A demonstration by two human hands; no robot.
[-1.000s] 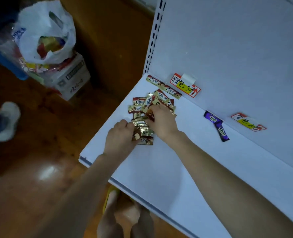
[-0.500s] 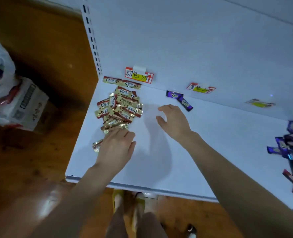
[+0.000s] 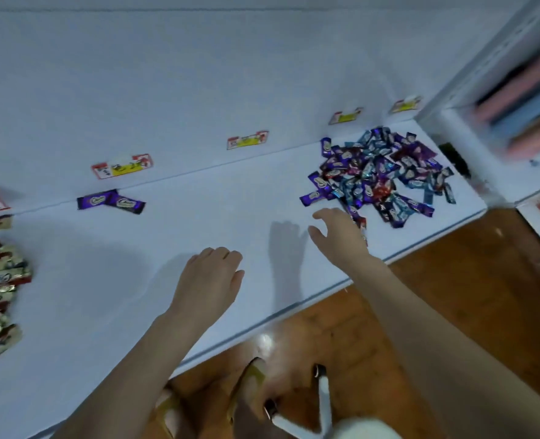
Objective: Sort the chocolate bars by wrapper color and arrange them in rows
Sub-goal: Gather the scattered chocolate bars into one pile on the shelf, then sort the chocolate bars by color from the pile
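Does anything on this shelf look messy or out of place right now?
Yes: the mixed pile at the right end of the shelf is a jumble of purple, blue and red bars lying crisscross. Only two purple bars sit neatly by the back wall.

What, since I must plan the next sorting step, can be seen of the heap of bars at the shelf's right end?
The heap is a loose jumble of small glossy-wrapped bars, mostly purple and blue, a few dark or reddish, with pale oval logos. They overlap at all angles on the white shelf near its right end, close to the rear panel. The right hand, fingers spread, is at its near left edge; contact is unclear.
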